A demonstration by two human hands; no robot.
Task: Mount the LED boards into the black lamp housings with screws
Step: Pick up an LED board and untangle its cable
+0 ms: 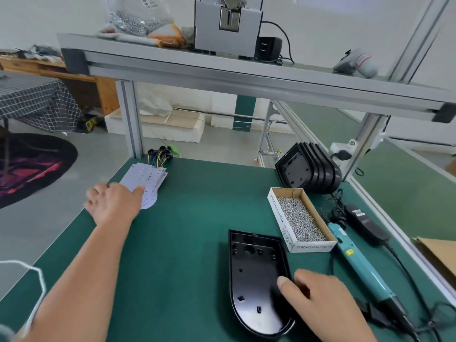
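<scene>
Head view: glossy black, round-ended lamp housing (256, 280) on matte green surface (187, 230); right hand (325, 299) fingers pinch its near-right rim. Left hand (113, 202) fingers rest relaxed on thin white fanned LED boards (150, 178), far-left.

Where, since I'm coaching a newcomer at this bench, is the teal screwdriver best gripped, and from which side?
Probably the screwdriver's teal mid-barrel, from above, gripping across its length. It lies flat on the mat; the screw box crowds its far end, and the cable leaves its near black end. The right hand, holding the black housing, is nearest.
</scene>
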